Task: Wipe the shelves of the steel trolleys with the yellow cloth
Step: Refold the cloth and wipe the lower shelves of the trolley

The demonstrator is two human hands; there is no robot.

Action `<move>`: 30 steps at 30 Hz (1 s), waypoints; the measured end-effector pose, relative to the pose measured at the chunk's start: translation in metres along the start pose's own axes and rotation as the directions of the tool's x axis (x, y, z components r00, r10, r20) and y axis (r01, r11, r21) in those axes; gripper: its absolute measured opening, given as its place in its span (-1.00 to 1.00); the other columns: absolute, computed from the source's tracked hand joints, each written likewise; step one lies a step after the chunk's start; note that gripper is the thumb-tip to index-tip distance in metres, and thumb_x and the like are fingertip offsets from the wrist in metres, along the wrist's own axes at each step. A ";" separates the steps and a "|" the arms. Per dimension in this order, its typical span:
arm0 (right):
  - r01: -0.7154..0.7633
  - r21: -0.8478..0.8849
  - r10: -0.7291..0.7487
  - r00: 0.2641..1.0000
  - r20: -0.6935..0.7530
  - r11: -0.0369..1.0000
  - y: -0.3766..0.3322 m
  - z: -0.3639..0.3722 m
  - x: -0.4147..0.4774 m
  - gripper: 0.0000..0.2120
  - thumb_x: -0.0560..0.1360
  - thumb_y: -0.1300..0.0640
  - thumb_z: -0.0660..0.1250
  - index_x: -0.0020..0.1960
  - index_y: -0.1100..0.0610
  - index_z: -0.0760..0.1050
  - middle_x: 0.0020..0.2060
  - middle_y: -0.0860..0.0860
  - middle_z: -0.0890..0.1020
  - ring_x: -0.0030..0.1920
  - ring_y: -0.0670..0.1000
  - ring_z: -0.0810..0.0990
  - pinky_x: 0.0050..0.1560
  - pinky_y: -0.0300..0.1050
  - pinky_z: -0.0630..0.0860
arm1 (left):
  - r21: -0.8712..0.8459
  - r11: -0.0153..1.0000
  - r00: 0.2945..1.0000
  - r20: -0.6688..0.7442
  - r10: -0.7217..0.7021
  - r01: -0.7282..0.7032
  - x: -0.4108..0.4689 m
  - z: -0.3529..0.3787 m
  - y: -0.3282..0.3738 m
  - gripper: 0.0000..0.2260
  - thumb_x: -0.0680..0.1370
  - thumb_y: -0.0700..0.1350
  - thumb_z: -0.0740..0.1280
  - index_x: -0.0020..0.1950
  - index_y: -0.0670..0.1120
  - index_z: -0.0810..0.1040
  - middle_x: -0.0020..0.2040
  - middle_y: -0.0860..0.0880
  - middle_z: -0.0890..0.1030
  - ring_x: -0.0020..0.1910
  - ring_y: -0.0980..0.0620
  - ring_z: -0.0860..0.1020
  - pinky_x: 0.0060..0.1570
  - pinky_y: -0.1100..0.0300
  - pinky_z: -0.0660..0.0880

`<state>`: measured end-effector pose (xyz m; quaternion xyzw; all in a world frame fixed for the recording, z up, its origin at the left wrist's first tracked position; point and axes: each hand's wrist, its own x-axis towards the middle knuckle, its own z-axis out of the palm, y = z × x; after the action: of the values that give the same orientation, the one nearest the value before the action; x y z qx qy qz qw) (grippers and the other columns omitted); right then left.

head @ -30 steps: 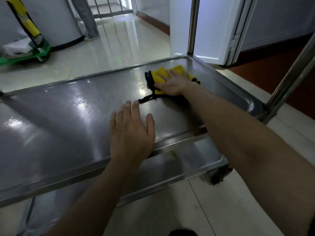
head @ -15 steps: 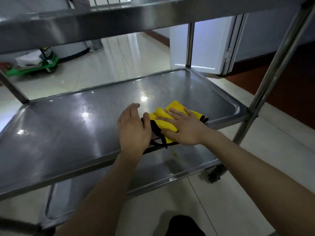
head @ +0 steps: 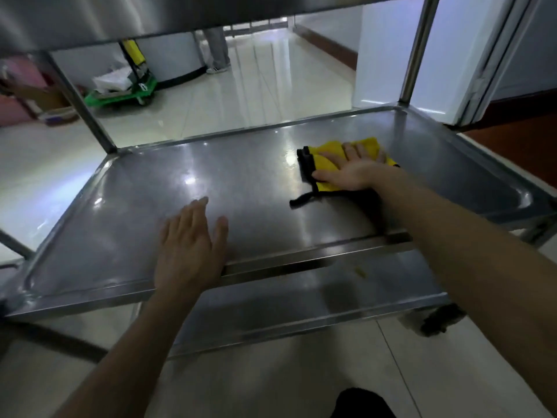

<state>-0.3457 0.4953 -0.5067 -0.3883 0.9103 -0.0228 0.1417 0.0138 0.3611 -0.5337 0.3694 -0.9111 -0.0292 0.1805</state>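
The steel trolley's middle shelf (head: 241, 182) fills the view, shiny and flat with a raised rim. A yellow cloth (head: 324, 164) with a black edge and a trailing black strap lies on its right half. My right hand (head: 352, 170) presses flat on the cloth, fingers straight and spread. Resting palm-down on the shelf near its front rim is my left hand (head: 193, 242), fingers straight, holding nothing. The bottom shelf (head: 301, 306) shows below, and the top shelf (head: 150, 16) overhangs above.
Trolley posts stand at the back left (head: 81, 107) and back right (head: 417, 49). A white door (head: 388, 55) stands behind the trolley. A green cart (head: 126, 92) and a person's legs (head: 217, 49) are across the tiled floor. A castor (head: 440, 322) sits at the lower right.
My right hand slid the cloth from the front rim toward the back right of the shelf. The two hands are now apart, and my left hand stays by the front rim.
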 end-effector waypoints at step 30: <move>0.309 -0.029 -0.308 0.951 0.033 0.951 -0.143 0.031 -0.016 -0.18 0.38 -0.72 -0.14 0.60 -0.54 -0.14 0.72 -0.16 -0.19 0.71 0.00 -0.25 0.61 0.43 -0.26 | -0.068 0.959 0.961 -0.018 -0.276 0.274 -0.012 -0.042 -0.099 -0.38 0.68 0.21 -0.03 0.67 -0.07 0.24 0.63 -0.16 0.35 0.67 -0.18 0.22 0.67 -0.23 0.09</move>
<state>-0.2264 0.4097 -0.5113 -0.5282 0.8367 -0.0239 0.1426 0.1015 0.3008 -0.5166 0.4867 -0.8470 -0.0786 0.1989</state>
